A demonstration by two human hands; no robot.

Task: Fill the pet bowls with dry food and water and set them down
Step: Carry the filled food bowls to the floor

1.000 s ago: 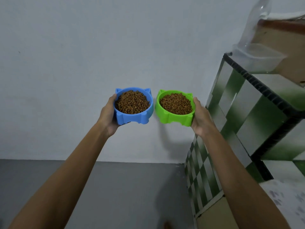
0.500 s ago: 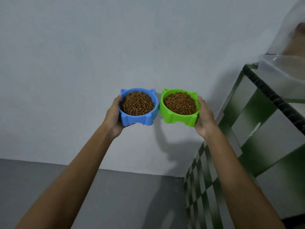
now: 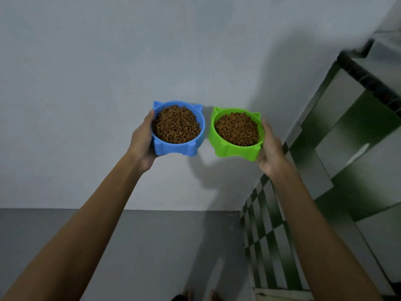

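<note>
1. Your left hand (image 3: pixel 142 146) holds the blue bowl (image 3: pixel 178 146) out in front of you at arm's length, with its grip closed on the bowl's left side: the thumb lies on the rim and the fingers go under the base, out of sight.
2. The blue bowl has 2 small ear-shaped points on its far rim and is filled close to the top with brown dry food (image 3: pixel 176 123).
3. Your right hand (image 3: pixel 270 154) holds the green bowl (image 3: pixel 234 151) the same way, its grip closed on the right side, thumb up along the rim and fingers hidden beneath.
4. The green bowl also carries 2 ear points and a full load of dry food (image 3: pixel 237 128).
5. The 2 bowls sit side by side in the air, near each other but apart, with a narrow gap between them; both look close to level.
6. Behind them stands a plain pale wall (image 3: pixel 86 83), and the bowls' shadow falls on it just below the gap.
7. Below lies a grey floor (image 3: pixel 152 246).
8. To your right rises a tiled counter (image 3: pixel 325 181) in green and white checks, topped by a dark edge strip.
</note>
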